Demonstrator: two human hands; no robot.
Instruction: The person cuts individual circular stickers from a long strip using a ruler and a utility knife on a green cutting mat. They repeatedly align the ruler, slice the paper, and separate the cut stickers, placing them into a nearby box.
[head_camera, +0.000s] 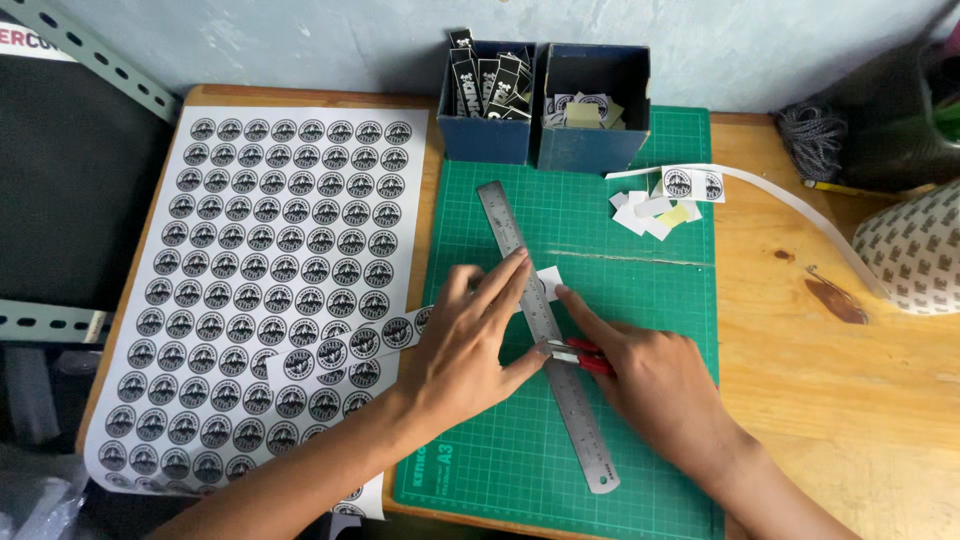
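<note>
Nearest me, my left hand (470, 340) lies flat with fingers spread, pinning the steel ruler (545, 330) over a sticker strip (375, 338) on the green cutting mat (610, 250). My right hand (650, 375) grips a red-handled knife (580, 357) against the ruler's edge; I judge a cut is underway, needing steady pressure.

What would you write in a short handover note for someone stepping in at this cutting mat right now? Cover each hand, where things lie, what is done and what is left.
Left hand: flat, pressing the steel ruler onto a strip of round stickers on the green cutting mat.
Right hand: holds a red-handled cutter against the ruler's edge, forefinger on a small white cut piece.
Done: cut stickers fill the two blue boxes; offcuts lie at the mat's upper right.
Left: the strip is mostly uncut, and the large sticker sheet at left is nearly whole.
</note>
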